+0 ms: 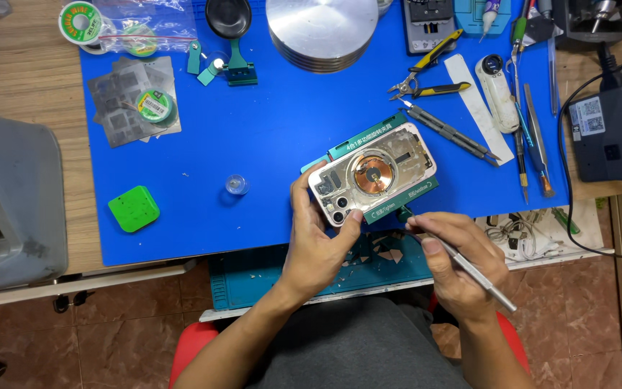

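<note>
My left hand (pixel 317 245) grips the lower-left corner of a phone back housing (pixel 372 173), thumb near its camera openings. The housing is silver with a round copper coil in the middle and sits clamped in a green fixture (pixel 404 198) on the blue mat (pixel 268 137). My right hand (pixel 458 263) holds a thin metal tool (pixel 469 272) like a pen. Its tip points at the fixture's lower edge, just below the housing.
Yellow-handled cutters (pixel 426 79), a dark screwdriver-like tool (pixel 451 133), tweezers (pixel 538 140) and a white device (pixel 498 90) lie to the right. A stack of metal discs (pixel 322 29) stands at the back. Left are a green block (pixel 133 209), stencils (pixel 127 101) and a small clear cap (pixel 237 184). Glass shards (pixel 383 248) lie on a teal mat.
</note>
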